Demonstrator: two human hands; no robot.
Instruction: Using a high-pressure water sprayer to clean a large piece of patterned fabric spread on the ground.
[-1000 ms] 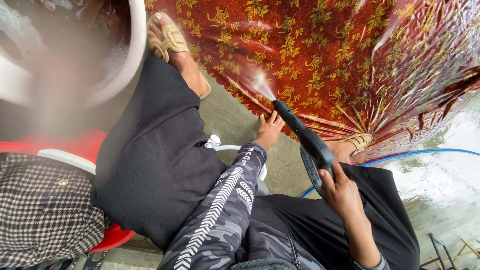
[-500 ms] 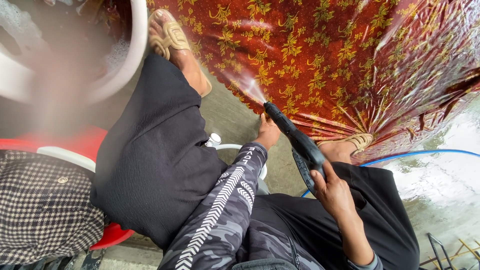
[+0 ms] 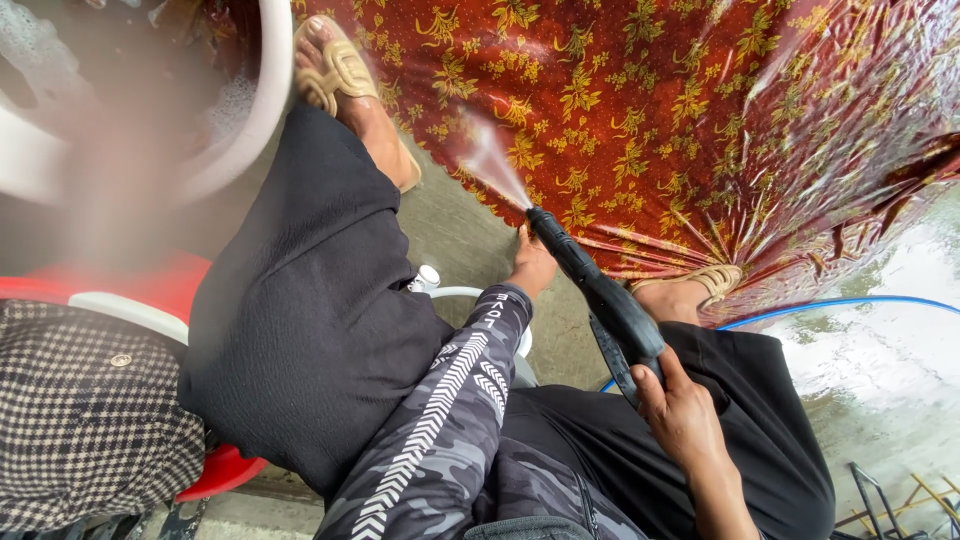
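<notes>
Black spray gun [image 3: 600, 295] sat centre frame, tilted, nozzle up-left, grip end down-right. Right hand [image 3: 680, 415] was closed around the grip, fingers wrapped on it, so the gun ran up and away from that hand toward the cloth. A fan of water spray [image 3: 490, 160] left the nozzle and hit the red cloth with yellow leaf print [image 3: 650, 110], which lay spread wet over the ground across the top and right of the view. Left hand [image 3: 530, 265] was just left of the gun barrel, below the nozzle, reaching down to the cloth's near edge; whether it pinched the cloth or just pressed on it could not be told, fingers mostly hidden. Left arm wore a grey camouflage sleeve [image 3: 450, 420] with white chevrons.

Person sat with black trousers, left foot in a tan sandal [image 3: 340, 75] on the cloth's left edge, right sandal [image 3: 705, 285] near the cloth's lower edge, just right of the gun. Blue hose [image 3: 850, 303] ran along wet concrete on the right. White basin [image 3: 250, 110] with suds top left, red stool [image 3: 215, 470] and checked fabric [image 3: 80, 420] lower left.
</notes>
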